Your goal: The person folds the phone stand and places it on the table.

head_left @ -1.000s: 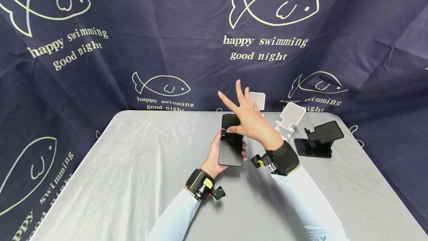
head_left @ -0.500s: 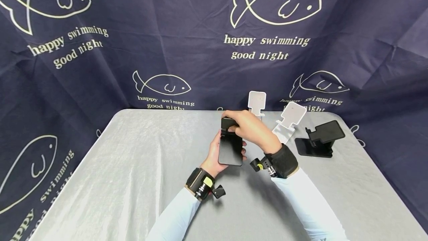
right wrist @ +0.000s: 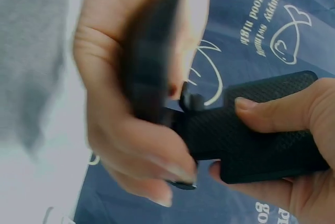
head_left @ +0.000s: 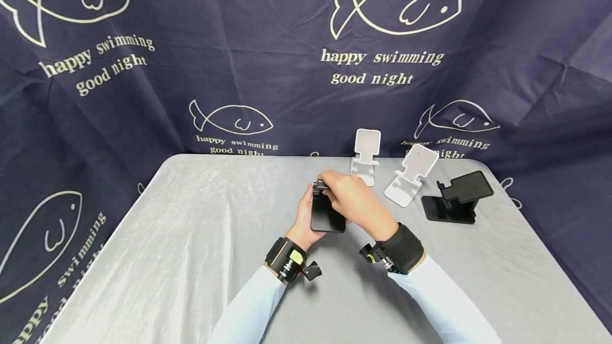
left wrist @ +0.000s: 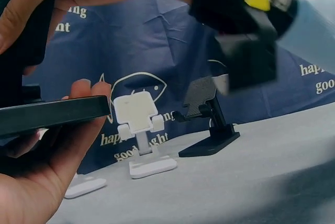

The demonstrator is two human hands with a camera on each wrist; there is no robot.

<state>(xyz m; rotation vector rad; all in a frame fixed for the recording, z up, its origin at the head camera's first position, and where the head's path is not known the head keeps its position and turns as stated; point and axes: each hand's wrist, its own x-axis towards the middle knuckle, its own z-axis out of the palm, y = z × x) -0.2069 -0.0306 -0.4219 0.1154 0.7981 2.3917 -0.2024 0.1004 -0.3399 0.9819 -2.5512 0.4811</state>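
A black folding phone stand (head_left: 327, 219) is held up over the table between both hands. My left hand (head_left: 302, 224) grips its flat base from below, with fingers curled round the sides. At the far end of the base, my right hand (head_left: 356, 196) pinches the stand's upper plate. In the right wrist view the textured plate (right wrist: 267, 130) lies between the right thumb and fingers, and it stands up at an angle from the base (right wrist: 152, 51). The left wrist view shows the base edge (left wrist: 57, 113) resting over the left fingers. The right hand hides most of the plate in the head view.
Two white phone stands (head_left: 367, 145) (head_left: 418, 163) stand unfolded at the back right of the grey-covered table (head_left: 191, 238). A second black stand (head_left: 465, 189) stands farther right. Behind the table hangs a dark blue curtain (head_left: 287, 68) with fish prints.
My right hand's fingers, spread a second ago, have closed on the upper plate. The plate has swung up from the base, and the right hand has come down and nearer. The left hand keeps its hold.
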